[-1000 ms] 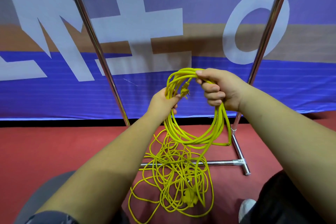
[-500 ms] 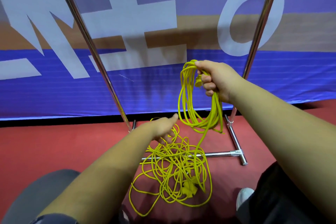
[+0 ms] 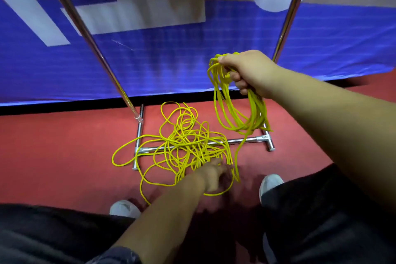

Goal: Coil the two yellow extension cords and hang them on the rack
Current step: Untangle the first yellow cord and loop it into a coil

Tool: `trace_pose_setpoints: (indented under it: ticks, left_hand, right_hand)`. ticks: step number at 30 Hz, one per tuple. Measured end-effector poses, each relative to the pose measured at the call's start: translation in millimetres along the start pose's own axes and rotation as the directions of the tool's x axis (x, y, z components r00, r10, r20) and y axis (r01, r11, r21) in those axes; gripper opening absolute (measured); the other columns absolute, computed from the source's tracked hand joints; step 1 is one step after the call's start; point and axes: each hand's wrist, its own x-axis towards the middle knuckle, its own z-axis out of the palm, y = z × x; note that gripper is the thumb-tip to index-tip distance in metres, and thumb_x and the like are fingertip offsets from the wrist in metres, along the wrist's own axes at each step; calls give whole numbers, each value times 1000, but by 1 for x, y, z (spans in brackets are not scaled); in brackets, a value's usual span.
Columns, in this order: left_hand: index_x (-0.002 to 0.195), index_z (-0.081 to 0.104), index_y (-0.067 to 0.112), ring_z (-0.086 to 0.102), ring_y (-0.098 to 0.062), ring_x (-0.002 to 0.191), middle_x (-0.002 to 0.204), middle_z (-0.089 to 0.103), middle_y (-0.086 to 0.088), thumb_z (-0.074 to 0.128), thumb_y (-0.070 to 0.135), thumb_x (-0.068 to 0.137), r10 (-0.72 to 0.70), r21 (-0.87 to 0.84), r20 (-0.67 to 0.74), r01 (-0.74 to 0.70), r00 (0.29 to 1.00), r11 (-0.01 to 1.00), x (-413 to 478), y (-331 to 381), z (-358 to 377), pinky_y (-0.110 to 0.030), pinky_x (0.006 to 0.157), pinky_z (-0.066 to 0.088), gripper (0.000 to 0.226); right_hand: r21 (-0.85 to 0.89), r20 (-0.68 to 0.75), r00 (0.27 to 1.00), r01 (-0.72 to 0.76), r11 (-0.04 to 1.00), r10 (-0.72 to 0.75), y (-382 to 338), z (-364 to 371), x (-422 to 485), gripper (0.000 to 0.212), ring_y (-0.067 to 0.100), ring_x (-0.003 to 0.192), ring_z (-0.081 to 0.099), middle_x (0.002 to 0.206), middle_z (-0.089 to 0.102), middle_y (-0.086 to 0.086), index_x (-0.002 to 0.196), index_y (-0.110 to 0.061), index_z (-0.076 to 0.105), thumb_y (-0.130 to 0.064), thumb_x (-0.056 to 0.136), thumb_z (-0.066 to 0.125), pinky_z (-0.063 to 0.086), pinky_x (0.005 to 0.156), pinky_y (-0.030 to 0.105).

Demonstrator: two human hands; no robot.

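While my right hand (image 3: 248,70) squeezes the half-made coil (image 3: 242,118), my left hand (image 3: 212,176), fingers too blurry to tell, is down at the loose yellow extension cord (image 3: 182,143), and I think it must grab another loop.

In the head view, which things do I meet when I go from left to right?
left rack pole → loose cord pile → coiled cord, held by the right hand → right rack pole

Big white letters (image 3: 171,10) on my blue banner (image 3: 171,64), tops cut off, none I can read whole, one round stroke (image 3: 270,0) at right (perhaps an O), nothing else legible.
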Motion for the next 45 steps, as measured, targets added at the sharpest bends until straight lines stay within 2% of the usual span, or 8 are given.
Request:
trace_pose_setpoints:
  ticks: [7, 12, 20, 28, 33, 36, 42, 45]
  left_hand:
    - [140, 46, 9, 44, -35, 136, 154, 32, -13, 58, 3, 88, -120, 156, -385, 193, 915, 969, 23, -12, -33, -48, 104, 50, 54]
    - [162, 22, 18, 33, -37, 148, 168, 24, -2, 56, 1, 91, -233, 169, -311, 295, 921, 940, 45, -44, -62, -48, 110, 45, 81]
    - [126, 67, 18, 51, -33, 127, 127, 61, -7, 62, 16, 97, -178, 380, -286, 282, 941, 881, 71, -63, -78, -44, 94, 54, 29]
    - [107, 66, 2, 64, -41, 107, 111, 71, -23, 53, 27, 105, -306, -214, -549, 223, 778, 951, 37, -67, -212, -39, 87, 50, 28]
    - [90, 70, 12, 58, -28, 70, 82, 64, -12, 56, 24, 98, -429, -555, -558, 64, 711, 829, -25, -61, -315, -37, 67, 54, 21]
    - [85, 66, 10, 38, -20, 50, 69, 48, -7, 56, 18, 102, -457, -742, -568, -185, 684, 644, -66, -44, -350, -24, 48, 33, 21]
    - [103, 68, 8, 32, -5, 46, 71, 50, 2, 53, 25, 107, -397, -729, -679, -504, 618, 463, -148, 3, -394, -18, 38, 24, 23]
    - [110, 67, 7, 34, -4, 48, 72, 50, 3, 53, 27, 108, -370, -746, -666, -560, 648, 361, -173, 20, -391, -15, 40, 29, 24]
  right_hand:
    - [-147, 31, 997, -63, 987, 68, 44, -1, -11, 29, 17, 43, 34, 56, 43, 0, 86, -17, 60, -42, 98, 68, 34, 43, 24]
    - [-174, 19, 997, -76, 982, 80, 68, -8, -11, 32, 17, 43, 38, 57, 45, 1, 87, -14, 59, -42, 99, 69, 38, 45, 27]
    - [-228, -21, 996, -87, 970, 85, 76, -18, 4, 35, 19, 45, 45, 62, 50, 6, 83, -15, 60, -45, 97, 70, 45, 48, 32]
    - [-177, -165, 983, -110, 978, 80, 58, -19, 26, 39, 22, 43, 48, 58, 54, 9, 75, -11, 62, -42, 96, 71, 44, 42, 28]
    - [-82, -210, 977, -36, 996, 18, 31, -11, 35, 40, 17, 38, 45, 56, 48, 6, 66, -17, 56, -37, 99, 67, 40, 38, 22]
    - [70, -230, 973, -12, 997, 28, 13, -6, 40, 37, 18, 41, 43, 60, 48, 5, 71, -17, 56, -38, 99, 67, 41, 41, 25]
    - [332, -229, 973, 67, 941, 12, -23, 10, 40, 33, 19, 45, 42, 60, 49, 3, 74, -16, 59, -35, 98, 70, 41, 47, 29]
    - [449, -199, 980, 96, 888, -6, -40, 18, 37, 27, 17, 46, 44, 60, 51, 0, 78, -16, 62, -32, 99, 69, 43, 48, 29]
